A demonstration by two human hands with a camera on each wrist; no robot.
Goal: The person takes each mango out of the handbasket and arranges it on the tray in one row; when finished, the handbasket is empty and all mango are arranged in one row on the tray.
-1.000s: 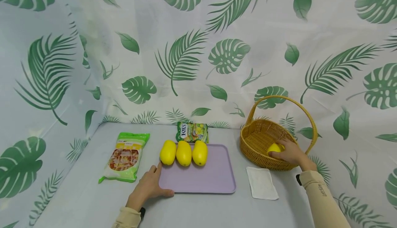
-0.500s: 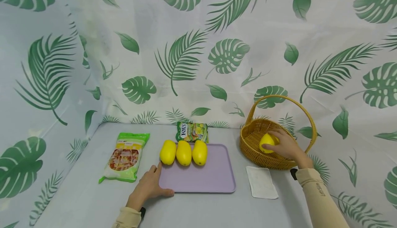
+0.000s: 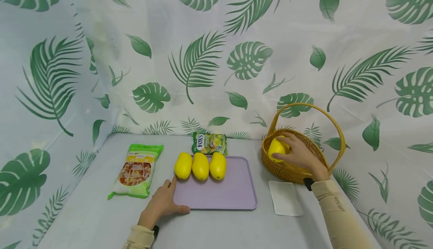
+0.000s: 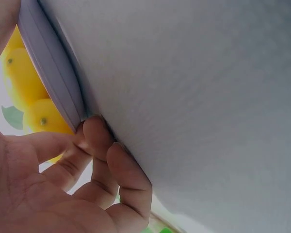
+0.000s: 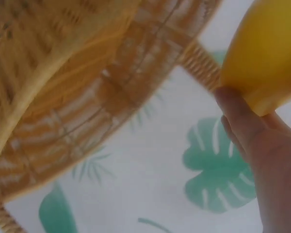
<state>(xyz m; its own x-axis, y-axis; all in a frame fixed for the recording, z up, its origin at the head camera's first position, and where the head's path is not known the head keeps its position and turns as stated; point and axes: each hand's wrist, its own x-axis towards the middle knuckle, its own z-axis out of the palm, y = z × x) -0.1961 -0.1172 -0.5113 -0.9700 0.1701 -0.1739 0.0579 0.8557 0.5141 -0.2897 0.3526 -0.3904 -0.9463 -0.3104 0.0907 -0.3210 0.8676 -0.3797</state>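
My right hand (image 3: 297,153) grips a yellow mango (image 3: 278,149) over the left rim of the wicker basket (image 3: 277,172). In the right wrist view the mango (image 5: 269,53) appears above my fingers, clear of the basket's weave. Three more mangoes (image 3: 200,167) lie side by side along the back left of the lilac tray (image 3: 220,196). My left hand (image 3: 163,202) holds the tray's front left corner, thumb at the front edge and index finger along the left side. The left wrist view shows the other fingers (image 4: 131,179) bent beside the tray's rim (image 4: 53,63).
Left of the tray lies a green-edged food packet (image 3: 137,172). Behind the mangoes is a green FOX'S candy bag (image 3: 209,143). A flat white packet (image 3: 285,198) lies between tray and basket. The basket's tall handle (image 3: 312,108) arches upward, near the leaf-patterned cloth (image 3: 209,19).
My right hand has raised the mango from inside the basket and carried it left to the rim. The left hand and the tray have stayed in place.
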